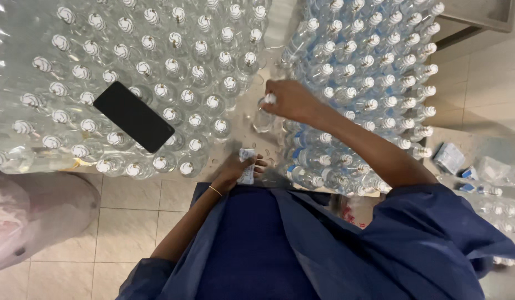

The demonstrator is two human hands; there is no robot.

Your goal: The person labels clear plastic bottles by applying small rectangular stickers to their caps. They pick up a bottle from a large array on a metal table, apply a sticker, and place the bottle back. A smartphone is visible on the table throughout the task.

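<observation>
My right hand (290, 100) grips the white cap of a clear plastic bottle (264, 118) that stands upright on the table between two big groups of bottles. Close to my body, my left hand (238, 169) holds a small white and blue strip of labels (247, 165). A thin gold bangle sits on my left wrist. Both arms wear dark blue sleeves.
Many capped clear bottles (174, 66) fill the table on the left, with a black phone (133, 116) lying on top of them. Another dense group of bottles (374, 72) stands on the right. Loose packets (449, 157) lie at far right. Tiled floor shows below.
</observation>
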